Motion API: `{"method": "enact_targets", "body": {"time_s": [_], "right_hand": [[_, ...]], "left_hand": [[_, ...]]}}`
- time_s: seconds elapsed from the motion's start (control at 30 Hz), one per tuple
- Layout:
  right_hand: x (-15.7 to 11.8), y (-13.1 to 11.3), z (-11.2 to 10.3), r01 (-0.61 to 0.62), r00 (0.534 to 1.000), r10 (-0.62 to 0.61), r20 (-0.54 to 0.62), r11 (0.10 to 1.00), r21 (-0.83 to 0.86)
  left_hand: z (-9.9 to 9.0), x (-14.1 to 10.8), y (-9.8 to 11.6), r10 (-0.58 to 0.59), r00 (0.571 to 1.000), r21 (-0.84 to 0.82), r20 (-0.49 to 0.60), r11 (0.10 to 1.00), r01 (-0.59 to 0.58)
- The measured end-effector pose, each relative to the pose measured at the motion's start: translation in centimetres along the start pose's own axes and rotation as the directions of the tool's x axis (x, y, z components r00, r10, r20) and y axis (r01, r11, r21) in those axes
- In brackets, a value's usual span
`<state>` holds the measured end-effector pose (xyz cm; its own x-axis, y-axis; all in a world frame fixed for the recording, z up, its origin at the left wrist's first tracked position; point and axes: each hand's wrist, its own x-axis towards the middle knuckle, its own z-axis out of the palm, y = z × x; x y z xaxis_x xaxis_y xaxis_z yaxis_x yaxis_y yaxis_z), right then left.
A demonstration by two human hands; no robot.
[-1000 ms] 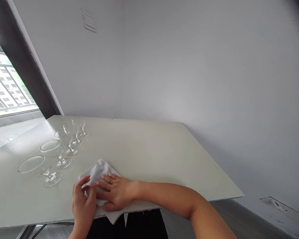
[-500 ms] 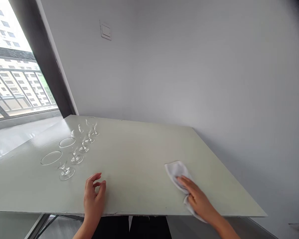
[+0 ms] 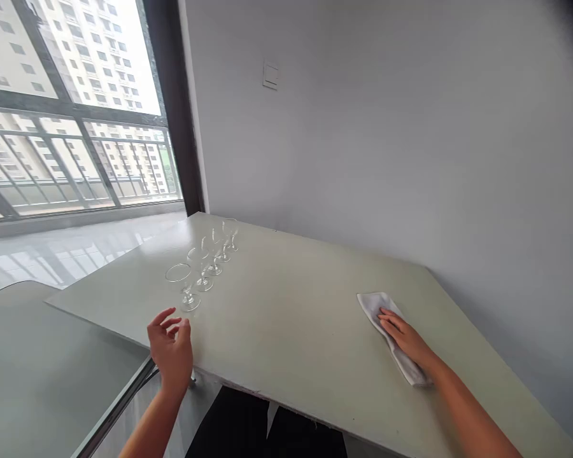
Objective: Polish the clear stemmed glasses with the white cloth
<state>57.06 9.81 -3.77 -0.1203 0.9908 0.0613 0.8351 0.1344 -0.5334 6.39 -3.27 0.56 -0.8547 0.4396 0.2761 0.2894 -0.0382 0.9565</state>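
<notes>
Laid palm down on a white cloth (image 3: 403, 362), on the right part of the table (image 3: 286, 324), the right hand (image 3: 407, 337) was seen flat and released, with the fingers nearly straight and not clenched, and with no pinching of the cloth visible. Folded loosely and a little crumpled, the cloth lay under the palm and stretched toward the front edge of the table, close to the corner on that side. Raised near the front edge of the table, on its left part, the left hand (image 3: 170, 350) was seen empty, with the fingers loosely curled and apart; whether it touched the tabletop could not be told. Just behind this hand, on the left part of the table, stood a line of clear stemmed glasses (image 3: 186, 289), upright on their feet, running toward the far corner, well apart from the cloth. Beyond the far edge of the table appeared a pale wall with a small switch plate (image 3: 270, 76), and to the left of the table, a large window (image 3: 76, 108) with a railing and tall apartment buildings outside.
</notes>
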Motion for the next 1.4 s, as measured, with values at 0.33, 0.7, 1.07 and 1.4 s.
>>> {"method": "enact_targets", "body": {"time_s": [0.33,0.7,1.07,1.4], "right_hand": [[3.8,-14.8,8.6,0.472,0.879,-0.477,0.006,0.869,-0.146],[2.6,-20.2,10.2,0.252,0.968,-0.216,-0.130,0.820,0.514],[3.9,-18.2,6.8,0.087,0.956,0.277,-0.097,0.047,0.995],[0.3,-22.1,7.8,0.206,0.969,-0.044,-0.242,0.682,0.702]], "left_hand": [[2.1,6.1,-0.8,-0.046,0.980,0.225,0.192,0.974,0.001],[3.2,3.7,0.8,0.020,0.974,0.296,0.227,0.951,-0.088],[15.6,-1.7,4.7,0.267,0.467,0.163,0.843,0.701,-0.695],[19.8,-5.3,3.8,0.420,0.348,0.118,0.838,0.483,-0.868]]}}
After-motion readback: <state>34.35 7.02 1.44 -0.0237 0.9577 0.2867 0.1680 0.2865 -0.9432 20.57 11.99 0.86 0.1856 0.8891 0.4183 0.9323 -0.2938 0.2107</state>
